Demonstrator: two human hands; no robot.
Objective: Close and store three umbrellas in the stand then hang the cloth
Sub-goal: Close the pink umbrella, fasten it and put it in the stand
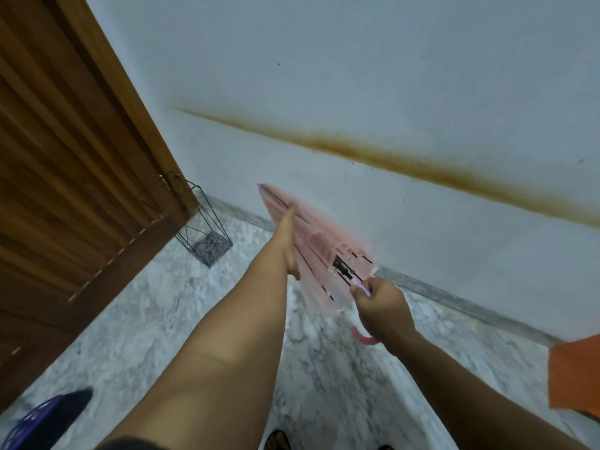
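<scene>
The scene is lit softly and evenly with only faint shadows, motion blur is seen on the folded translucent pink umbrella (pixel 311 251), and straight lines are bowed near the edges.

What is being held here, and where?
A pink umbrella: the right hand grips its shaft above the hooked handle, the left hand holds the folded canopy.
</scene>
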